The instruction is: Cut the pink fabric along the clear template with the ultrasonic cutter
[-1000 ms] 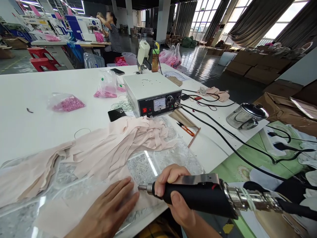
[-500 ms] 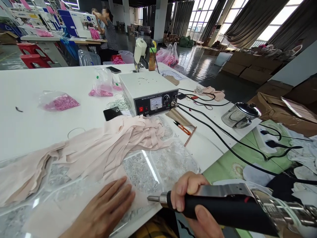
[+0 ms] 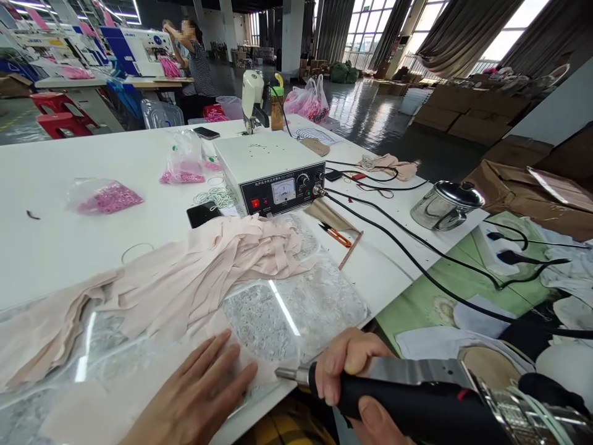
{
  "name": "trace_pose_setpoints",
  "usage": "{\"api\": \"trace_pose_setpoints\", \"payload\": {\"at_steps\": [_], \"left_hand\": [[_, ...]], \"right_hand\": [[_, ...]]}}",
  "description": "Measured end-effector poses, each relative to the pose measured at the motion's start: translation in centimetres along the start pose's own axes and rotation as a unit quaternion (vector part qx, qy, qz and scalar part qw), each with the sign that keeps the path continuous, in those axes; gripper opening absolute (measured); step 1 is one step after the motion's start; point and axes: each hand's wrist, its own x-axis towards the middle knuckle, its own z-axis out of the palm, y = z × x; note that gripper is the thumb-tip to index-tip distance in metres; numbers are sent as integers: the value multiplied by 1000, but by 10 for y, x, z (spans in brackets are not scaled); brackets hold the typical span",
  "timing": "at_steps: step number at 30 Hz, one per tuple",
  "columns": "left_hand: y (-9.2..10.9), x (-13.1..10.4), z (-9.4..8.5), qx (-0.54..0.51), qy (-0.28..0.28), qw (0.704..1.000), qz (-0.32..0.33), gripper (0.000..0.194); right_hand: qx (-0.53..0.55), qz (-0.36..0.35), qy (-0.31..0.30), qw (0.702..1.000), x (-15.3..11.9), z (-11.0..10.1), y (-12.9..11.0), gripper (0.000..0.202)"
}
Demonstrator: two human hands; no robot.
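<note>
My left hand (image 3: 197, 392) lies flat with its fingers stretched out, pressing a sheer pale pink fabric piece (image 3: 152, 364) onto a marbled board (image 3: 324, 296). My right hand (image 3: 356, 377) is wrapped round a black handheld tool (image 3: 417, 402) with a metal tip. The tip touches or hovers just over the fabric's right edge, near my left fingertips; which of the two I cannot tell. Beyond my left hand, a pile of pale pink fabric strips (image 3: 231, 253) spreads across the board. A control box (image 3: 278, 179) with a dial and a red switch stands behind the pile.
Orange-handled snips (image 3: 336, 235) lie right of the pile. Black cables (image 3: 398, 228) run from the box to the right. A lidded steel mug (image 3: 445, 207), a phone (image 3: 204, 214) and bags of pink pieces (image 3: 109, 198) are on the white table (image 3: 69, 247). A person (image 3: 199, 68) is at the back.
The whole view has shifted slightly. My left thumb and fingers have spread a little more on the fabric, and the tool's tip remains at the fabric's edge.
</note>
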Motion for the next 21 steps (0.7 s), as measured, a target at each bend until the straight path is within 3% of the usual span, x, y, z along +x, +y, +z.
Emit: {"api": "trace_pose_setpoints", "payload": {"at_steps": [7, 13, 21], "left_hand": [[-1, 2, -9, 15, -17, 1000, 16, 52], [10, 1, -3, -46, 12, 997, -60, 49], [13, 2, -2, -78, 20, 995, -62, 50]], "right_hand": [[1, 6, 7, 1000, -1, 0, 1, 13], [2, -10, 3, 1000, 3, 5, 3, 14], [4, -22, -9, 1000, 10, 15, 27, 17]]}}
